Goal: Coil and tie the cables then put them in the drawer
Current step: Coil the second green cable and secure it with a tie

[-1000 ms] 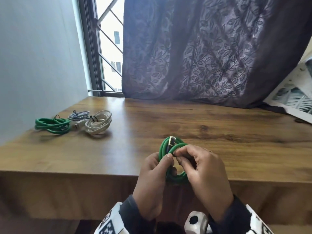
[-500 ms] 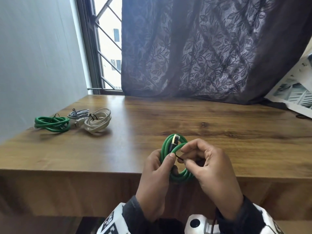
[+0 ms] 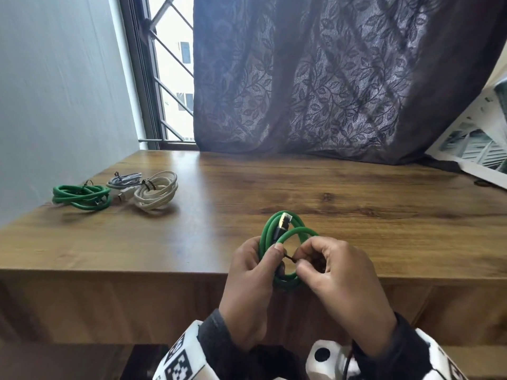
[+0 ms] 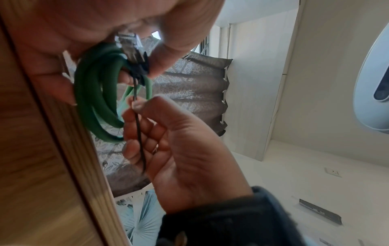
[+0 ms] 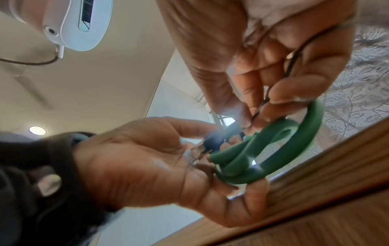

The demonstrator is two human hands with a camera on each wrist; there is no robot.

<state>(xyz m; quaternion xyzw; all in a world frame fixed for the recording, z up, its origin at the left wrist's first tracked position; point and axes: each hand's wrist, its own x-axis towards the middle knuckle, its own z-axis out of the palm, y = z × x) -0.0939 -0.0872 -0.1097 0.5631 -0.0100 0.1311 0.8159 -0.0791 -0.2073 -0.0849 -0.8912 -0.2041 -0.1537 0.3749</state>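
A coiled green cable (image 3: pixel 285 234) (image 4: pixel 94 99) (image 5: pixel 273 149) with a metal plug (image 3: pixel 284 218) is held upright over the front edge of the wooden table (image 3: pixel 356 204). My left hand (image 3: pixel 252 270) grips the coil's left side, thumb pressed on the strands near the plug (image 4: pixel 128 45). My right hand (image 3: pixel 329 272) pinches a thin black tie (image 3: pixel 289 258) (image 4: pixel 139 129) between thumb and forefinger, its tail running through the curled fingers (image 4: pixel 134 119). The tie reaches the coil at my left thumb. No drawer is in view.
At the table's far left lie three tied coils: a green one (image 3: pixel 82 194), a grey one (image 3: pixel 123 181) and a white one (image 3: pixel 156 193). A dark patterned curtain (image 3: pixel 329 78) hangs behind the table. White printed material (image 3: pixel 472 149) lies at the right edge.
My right hand has drawn the black tie a little to the right, away from my left thumb. The coil has stayed in my left hand, and one loop now splays out to the right.
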